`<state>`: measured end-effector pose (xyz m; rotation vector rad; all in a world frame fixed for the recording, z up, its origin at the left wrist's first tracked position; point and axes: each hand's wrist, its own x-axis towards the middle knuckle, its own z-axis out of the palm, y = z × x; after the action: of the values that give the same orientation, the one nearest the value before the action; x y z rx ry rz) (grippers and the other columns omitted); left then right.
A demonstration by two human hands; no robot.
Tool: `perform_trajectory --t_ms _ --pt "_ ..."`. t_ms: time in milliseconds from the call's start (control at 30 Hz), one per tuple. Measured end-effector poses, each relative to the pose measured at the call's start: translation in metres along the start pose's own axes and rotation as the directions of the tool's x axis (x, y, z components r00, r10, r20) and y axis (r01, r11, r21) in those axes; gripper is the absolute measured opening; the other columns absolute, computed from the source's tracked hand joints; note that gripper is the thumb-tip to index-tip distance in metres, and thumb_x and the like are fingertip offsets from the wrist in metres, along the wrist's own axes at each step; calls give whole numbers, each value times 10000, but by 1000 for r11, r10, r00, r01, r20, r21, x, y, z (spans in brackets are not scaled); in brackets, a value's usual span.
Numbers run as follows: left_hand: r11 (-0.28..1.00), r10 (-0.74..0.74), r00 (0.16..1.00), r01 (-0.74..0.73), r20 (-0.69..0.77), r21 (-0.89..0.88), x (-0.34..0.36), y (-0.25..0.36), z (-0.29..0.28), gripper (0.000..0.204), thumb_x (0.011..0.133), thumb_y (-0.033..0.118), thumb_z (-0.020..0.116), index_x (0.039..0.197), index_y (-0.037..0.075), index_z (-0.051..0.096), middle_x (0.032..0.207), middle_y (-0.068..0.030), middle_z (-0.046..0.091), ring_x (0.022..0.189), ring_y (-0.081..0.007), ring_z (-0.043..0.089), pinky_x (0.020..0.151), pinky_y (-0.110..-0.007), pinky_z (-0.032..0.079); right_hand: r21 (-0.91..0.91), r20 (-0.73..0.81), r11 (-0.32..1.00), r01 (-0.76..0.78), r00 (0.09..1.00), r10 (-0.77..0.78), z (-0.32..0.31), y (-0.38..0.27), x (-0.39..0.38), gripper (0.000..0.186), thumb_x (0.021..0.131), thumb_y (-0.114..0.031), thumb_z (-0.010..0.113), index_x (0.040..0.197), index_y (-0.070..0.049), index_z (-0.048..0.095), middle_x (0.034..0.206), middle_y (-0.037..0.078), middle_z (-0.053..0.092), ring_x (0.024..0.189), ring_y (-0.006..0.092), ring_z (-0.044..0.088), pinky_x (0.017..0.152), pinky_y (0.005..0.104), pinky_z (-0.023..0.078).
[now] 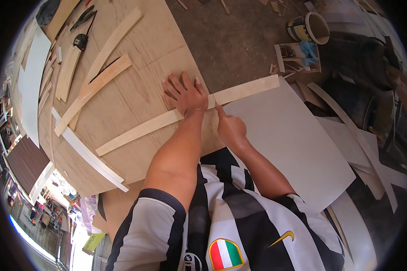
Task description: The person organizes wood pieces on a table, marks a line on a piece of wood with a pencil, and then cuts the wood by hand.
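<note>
A long, narrow wooden strip (pixel 246 91) lies slantwise over the edge of a plywood sheet, its right end reaching over a pale grey board. My left hand (pixel 187 95) presses on the strip and the plywood, palm down with the fingers spread. Just right of it is my right hand (pixel 231 128), its index finger stretched to the strip's near edge and the other fingers curled in. A thin dark line crosses the strip at that fingertip. Whatever the curled fingers hold, if anything, is hidden.
On the plywood sheet (pixel 156 49) are a tape measure (pixel 80 42), pliers (pixel 82 19), crossed wooden strips (pixel 95 95) and a white strip (pixel 88 151). The grey board (pixel 285 135) lies at right. Beyond stand a bucket (pixel 298 30) and a box (pixel 298 66) with a blue cloth.
</note>
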<state>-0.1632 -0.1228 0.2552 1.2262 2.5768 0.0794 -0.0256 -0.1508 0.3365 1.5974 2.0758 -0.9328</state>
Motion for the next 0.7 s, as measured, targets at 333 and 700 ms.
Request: perform_trajectory --t_ms 333,700 --pt "1000 -26 999 25 21 15 -2 -1 2 611 1042 456 426 1560 147 325 1678 -166 135 1559 -422 30 1199 -677 71 -21 -11 999 29 1000 -29 2 2 -15 675 837 -45 547 1509 -77 478 720 205 699 633 410 695 594 525 549" --pt "1000 -4 1000 4 22 -8 4 4 -1 591 1044 437 405 1550 142 325 1685 -194 116 1557 -454 8 1187 -704 79 -34 14 999 9 1000 -9 2 -1 -11 645 857 -80 565 1489 -16 452 771 203 724 708 403 727 612 532 566"
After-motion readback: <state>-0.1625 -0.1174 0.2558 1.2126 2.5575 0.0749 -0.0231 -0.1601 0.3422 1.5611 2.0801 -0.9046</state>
